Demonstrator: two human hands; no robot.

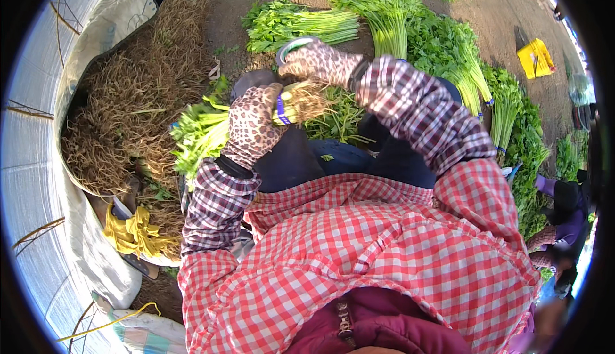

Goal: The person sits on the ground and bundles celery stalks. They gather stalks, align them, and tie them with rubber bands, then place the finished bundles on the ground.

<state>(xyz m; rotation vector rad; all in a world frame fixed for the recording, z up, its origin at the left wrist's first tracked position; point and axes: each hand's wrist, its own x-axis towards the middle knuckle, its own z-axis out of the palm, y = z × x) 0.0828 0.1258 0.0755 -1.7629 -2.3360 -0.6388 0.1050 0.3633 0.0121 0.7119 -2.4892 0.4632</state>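
Observation:
My left hand (253, 123), in a leopard-print glove, is closed around a bunch of celery (198, 133) across my lap. The leaves point left, and the brown roots (312, 101) stick out to the right. A purple-blue band (282, 108) circles the stalks just right of the glove. My right hand (320, 64), in a matching glove, is above and right of the bunch. Its fingers grip a pale ring that looks like a roll of tape (295, 48); part of it is hidden by the glove. Loose green stems (339, 118) lie between my legs.
Brown root trimmings (134, 91) heap up at the left on a white sheet (70, 226), beside a yellow cloth (133, 231). Celery bunches (387, 18) lie ahead and along the right. A yellow container (535, 59) stands far right. Another person (567, 213) is at the right edge.

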